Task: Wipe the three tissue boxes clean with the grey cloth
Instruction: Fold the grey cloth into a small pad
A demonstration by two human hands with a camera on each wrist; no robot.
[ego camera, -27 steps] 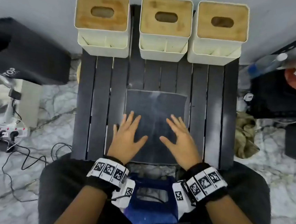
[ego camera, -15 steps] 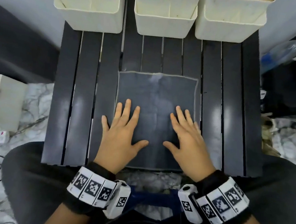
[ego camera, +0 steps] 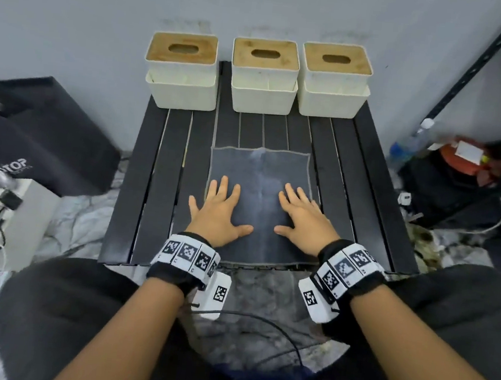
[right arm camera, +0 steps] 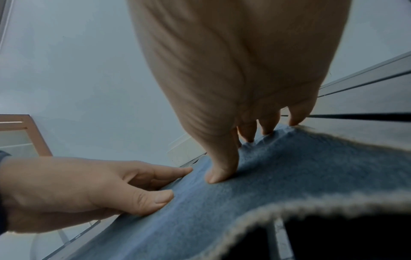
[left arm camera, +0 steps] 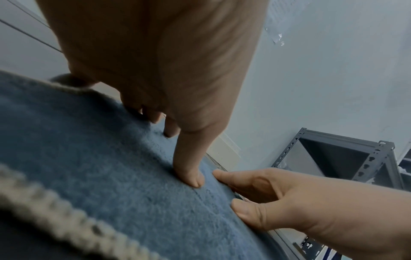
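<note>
No wiping is judged begun. The left hand [ego camera: 220,217] and the right hand [ego camera: 302,222] are laid flat, fingers spread, on the grey cloth [ego camera: 260,172] on the tabletop [ego camera: 158,181]; three tissue boxes [ego camera: 265,74] are left untouched at the far edge.

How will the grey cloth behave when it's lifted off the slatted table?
Probably floppy: the grey cloth lies flat under the left hand and right hand, and its near edge curls in the right wrist view. Its fuzzy nap suggests it is light and grips rather than slides. It will likely droop when lifted by one edge.
</note>
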